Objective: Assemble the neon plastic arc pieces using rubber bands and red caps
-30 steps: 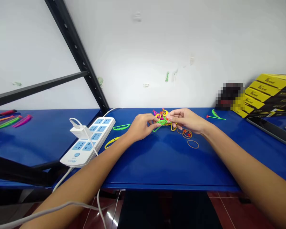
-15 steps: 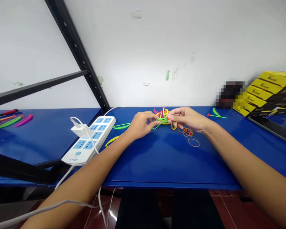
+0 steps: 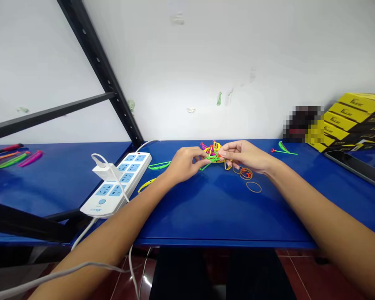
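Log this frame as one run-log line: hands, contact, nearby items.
left hand: pinching tangle of neon plastic strips | right hand: pinching same tangle | nearby: rubber bands, blue workbench

Left forearm [image 3: 112, 233]: bare right down to the wrist, long and slim!
Right forearm [image 3: 325, 233]: bare too, smooth, narrowing into the wrist.
Left hand [image 3: 184, 164]: bare, slender, with thin fingers [image 3: 195, 152].
Right hand [image 3: 245, 156]: bare as well, long, narrow fingers [image 3: 229, 146].

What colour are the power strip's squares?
The squares are light blue, clearest in the head view.
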`<state>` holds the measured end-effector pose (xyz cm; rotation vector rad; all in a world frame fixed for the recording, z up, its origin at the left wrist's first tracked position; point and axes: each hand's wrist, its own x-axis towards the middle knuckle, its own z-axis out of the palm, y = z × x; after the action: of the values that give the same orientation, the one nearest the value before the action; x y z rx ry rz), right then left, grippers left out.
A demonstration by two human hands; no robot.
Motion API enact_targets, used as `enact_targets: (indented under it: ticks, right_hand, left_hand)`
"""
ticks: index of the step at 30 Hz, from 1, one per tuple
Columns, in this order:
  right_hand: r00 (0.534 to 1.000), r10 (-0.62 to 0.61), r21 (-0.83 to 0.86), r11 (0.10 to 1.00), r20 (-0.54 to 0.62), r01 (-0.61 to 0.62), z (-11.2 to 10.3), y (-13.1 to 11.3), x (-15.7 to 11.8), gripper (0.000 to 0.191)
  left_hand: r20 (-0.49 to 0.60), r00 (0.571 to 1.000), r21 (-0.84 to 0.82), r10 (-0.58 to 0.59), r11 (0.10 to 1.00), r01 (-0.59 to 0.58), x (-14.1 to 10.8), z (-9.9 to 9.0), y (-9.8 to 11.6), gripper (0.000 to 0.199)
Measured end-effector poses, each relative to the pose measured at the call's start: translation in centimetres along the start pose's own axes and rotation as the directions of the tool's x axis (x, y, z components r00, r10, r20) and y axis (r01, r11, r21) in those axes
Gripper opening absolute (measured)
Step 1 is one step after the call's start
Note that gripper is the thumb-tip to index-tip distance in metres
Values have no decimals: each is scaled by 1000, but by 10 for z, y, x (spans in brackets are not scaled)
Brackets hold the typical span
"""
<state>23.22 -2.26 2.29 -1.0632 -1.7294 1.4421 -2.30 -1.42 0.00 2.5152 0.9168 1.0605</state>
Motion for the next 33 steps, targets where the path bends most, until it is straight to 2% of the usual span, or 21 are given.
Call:
enact_targets:
  ticks: [16,26,30,33]
  right_hand:
    - [1000,0,-30,1000,1,0,-1,1,1,43]
    - [997,-47,-22,999,55,49,1,-11,-6,39]
    - [996,-91,-83,992,23,93,-1,-17,-9,40]
    - [996,-85,-223,971,30,90,-14,-22,-13,44]
  left_hand:
    - [-23,999,27,33,999,-32,-1,2,1,11]
    - [-187,979,16,81,997,-79,-4,5,15,13]
    - [-200,978,-32,60,997,-68,-4,7,20,14]
    - [-195,979,-52,55,996,-66,-2,8,21,15]
